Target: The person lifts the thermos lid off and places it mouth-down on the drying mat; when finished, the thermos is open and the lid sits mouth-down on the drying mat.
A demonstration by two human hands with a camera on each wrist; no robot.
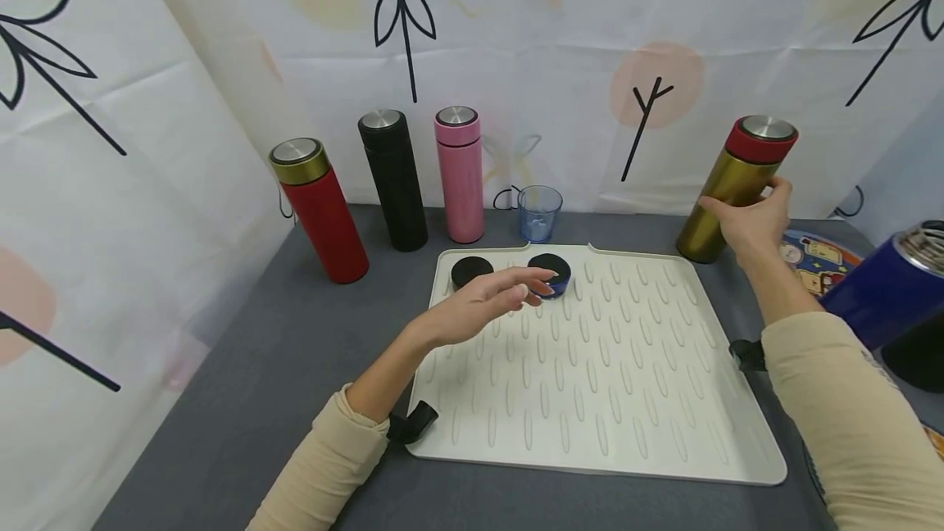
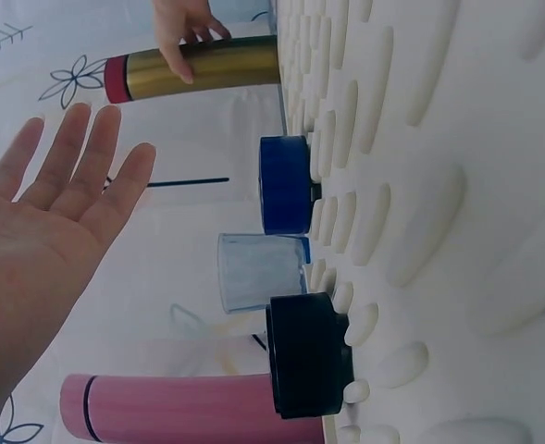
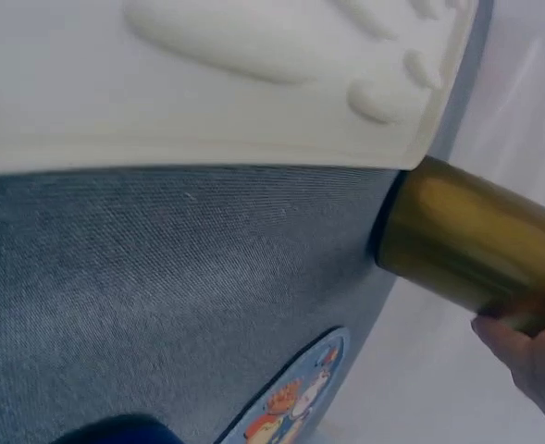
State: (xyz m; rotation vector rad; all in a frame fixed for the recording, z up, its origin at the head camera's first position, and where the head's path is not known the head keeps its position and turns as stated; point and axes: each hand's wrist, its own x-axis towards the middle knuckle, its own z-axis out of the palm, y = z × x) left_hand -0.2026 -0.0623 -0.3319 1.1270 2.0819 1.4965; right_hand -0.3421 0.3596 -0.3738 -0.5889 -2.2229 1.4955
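Gripping a gold cylindrical bottle with red lid (image 1: 737,177) at far right of grey table (image 1: 258,400), with curled fingers of right hand (image 1: 755,224). Holding nothing with straight fingers of left hand (image 1: 483,301), above white ridged mat (image 1: 590,400).

From the middle of the off-white, oval-ridged tray (image 1: 605,375), I see a gold bottle (image 1: 726,179) banded red at one o'clock, a pink bottle (image 1: 463,187) at eleven, a red bottle (image 1: 327,224) banded gold at ten. My sleeve (image 1: 833,400) is beige.
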